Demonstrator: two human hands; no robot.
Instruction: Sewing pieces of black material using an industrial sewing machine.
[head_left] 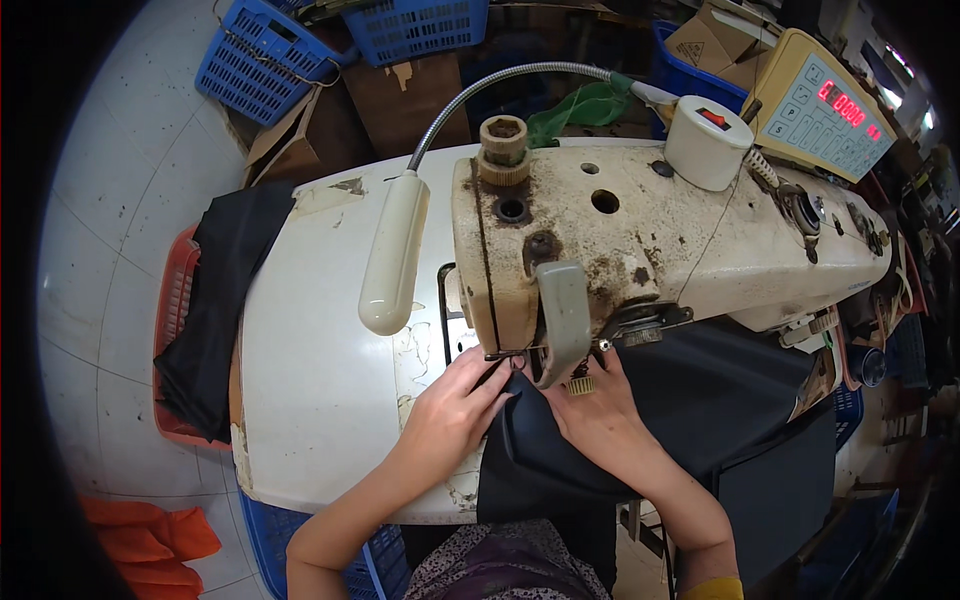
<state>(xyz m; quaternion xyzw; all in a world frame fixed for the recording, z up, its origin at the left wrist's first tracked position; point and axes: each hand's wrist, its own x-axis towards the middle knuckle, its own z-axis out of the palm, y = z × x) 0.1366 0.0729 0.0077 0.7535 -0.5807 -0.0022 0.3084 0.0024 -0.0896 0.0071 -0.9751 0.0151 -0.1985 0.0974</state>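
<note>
A worn, cream-coloured sewing machine [570, 240] stands on a white table, its needle end right above my hands. Black cloth [650, 400] runs from under that end toward the right and over the front edge. My left hand [448, 412] has its fingers closed on the cloth's edge, left of the needle area. From the right, my right hand [597, 412] grips the same cloth, close to my left fingertips. The machine's grey lever guard [565, 315] and a small brass knob hide part of the right fingers. The needle tip itself is hidden.
A lamp [395, 260] on a bendy metal neck hangs left of the machine head. A control panel [825, 105] with red digits stands at the back right. Left of the table [320, 400], a red basket [180, 290] holds black cloth. Blue baskets [270, 60] and cardboard boxes sit behind.
</note>
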